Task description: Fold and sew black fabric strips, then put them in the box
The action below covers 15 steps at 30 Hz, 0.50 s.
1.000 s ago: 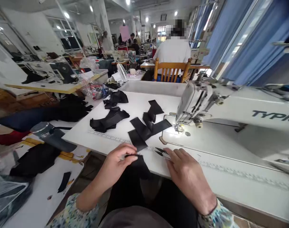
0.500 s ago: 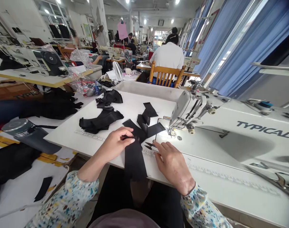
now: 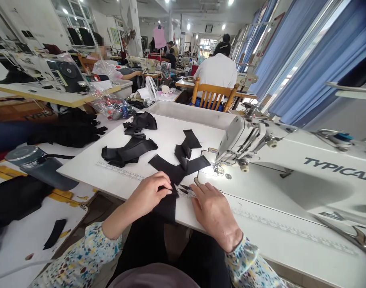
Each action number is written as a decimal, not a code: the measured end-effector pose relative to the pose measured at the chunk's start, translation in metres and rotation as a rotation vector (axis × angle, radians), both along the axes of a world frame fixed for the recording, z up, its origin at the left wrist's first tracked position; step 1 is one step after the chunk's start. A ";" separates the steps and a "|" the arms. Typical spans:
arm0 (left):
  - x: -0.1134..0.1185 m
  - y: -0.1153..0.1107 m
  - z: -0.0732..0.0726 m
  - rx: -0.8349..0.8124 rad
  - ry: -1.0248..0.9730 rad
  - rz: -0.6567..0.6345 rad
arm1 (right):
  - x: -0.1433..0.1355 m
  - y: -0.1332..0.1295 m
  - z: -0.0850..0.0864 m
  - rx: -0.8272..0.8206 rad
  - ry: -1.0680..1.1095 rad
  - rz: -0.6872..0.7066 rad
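Note:
My left hand (image 3: 154, 191) pinches the edge of a black fabric piece (image 3: 166, 208) that hangs over the front edge of the white table. Closed around small thread snips (image 3: 187, 189), my right hand (image 3: 212, 208) lies on the table just to the right, the blades pointing left at the held fabric. Beyond my hands, joined black pieces (image 3: 183, 164) reach toward the needle area of the sewing machine (image 3: 243, 140). Two heaps of black pieces, a nearer one (image 3: 127, 151) and a farther one (image 3: 142, 121), lie to the left.
A dark cup with a metallic lid (image 3: 40, 166) lies tilted at the left, near black cloth (image 3: 17, 200). Printed rulers (image 3: 119, 170) run along the table front. Ahead, a person in white (image 3: 216, 72) sits on a wooden chair (image 3: 214, 94). Another person's arm shows at left.
My left hand has moved slightly down with the fabric, which is drawn away from the joined pieces. The snips now point closer to the held edge, and their blades look spread apart. The view has shifted slightly.

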<state>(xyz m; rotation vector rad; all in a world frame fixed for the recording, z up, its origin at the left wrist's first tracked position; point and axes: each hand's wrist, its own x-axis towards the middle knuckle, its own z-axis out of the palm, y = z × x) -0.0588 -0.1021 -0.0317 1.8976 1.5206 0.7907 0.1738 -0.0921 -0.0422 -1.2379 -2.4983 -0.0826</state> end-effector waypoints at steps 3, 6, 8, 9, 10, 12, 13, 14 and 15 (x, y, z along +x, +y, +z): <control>-0.005 -0.008 -0.002 -0.008 -0.018 -0.013 | -0.007 0.002 0.003 0.026 -0.040 0.031; -0.007 -0.014 -0.007 -0.026 -0.049 0.009 | -0.015 0.006 0.006 0.035 -0.064 0.065; -0.008 -0.016 -0.010 -0.038 -0.066 0.032 | -0.019 0.009 0.007 0.030 -0.060 0.075; -0.008 -0.017 -0.011 -0.041 -0.074 0.038 | -0.021 0.009 0.007 0.028 -0.056 0.074; -0.007 -0.018 -0.012 -0.041 -0.081 0.039 | -0.022 0.009 0.007 0.027 -0.047 0.073; -0.006 -0.019 -0.012 -0.027 -0.103 0.038 | -0.024 0.008 0.006 0.027 -0.011 0.067; -0.005 -0.019 -0.012 -0.017 -0.111 0.035 | -0.025 0.007 0.006 0.026 0.011 0.065; -0.005 -0.019 -0.012 -0.004 -0.113 0.033 | -0.024 0.006 0.006 0.024 0.028 0.065; -0.004 -0.019 -0.011 0.009 -0.109 0.032 | -0.024 0.005 0.006 0.020 0.036 0.065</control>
